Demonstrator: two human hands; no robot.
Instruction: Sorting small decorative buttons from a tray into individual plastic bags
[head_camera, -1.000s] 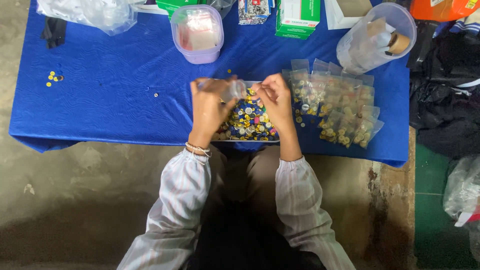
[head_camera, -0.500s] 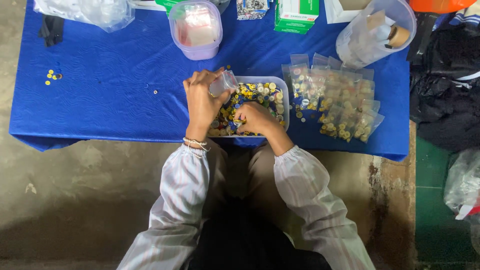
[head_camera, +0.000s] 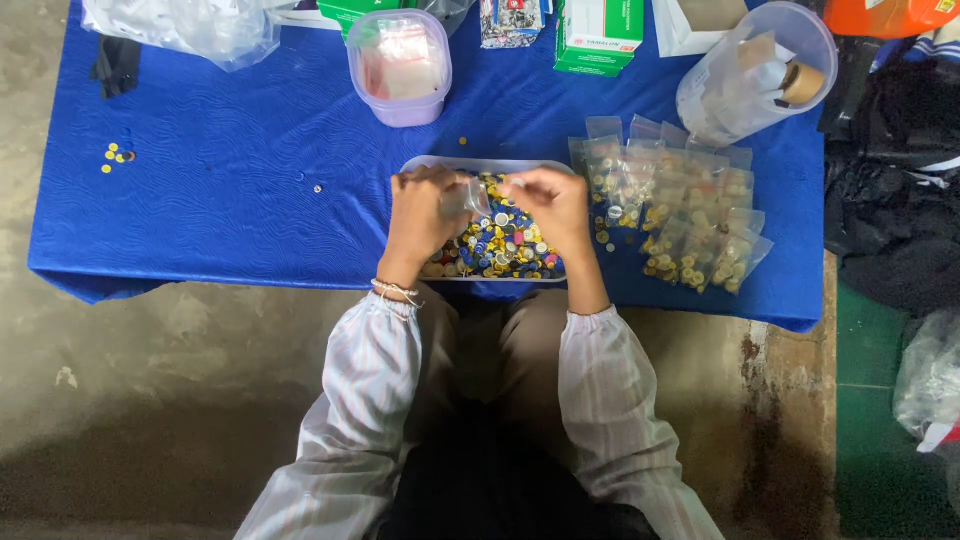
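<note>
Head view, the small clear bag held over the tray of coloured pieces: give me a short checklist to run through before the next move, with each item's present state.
1. Both hands on the bag: left hand and right hand both grip the small clear bag. Ok.
2. Bag over the tray: it sits above the tray of small coloured pieces, so spills would likely land inside. Ok.
3. Bag mouth open: too small and hidden by fingers. Cannot tell.
4. Bag contents: cannot tell.
5. Space for the finished bag: the pile of filled bags lies just to the right on the blue table. Ok.
6. Stray pieces: a few lie loose on the table, away from the tray. Not ok.
</note>
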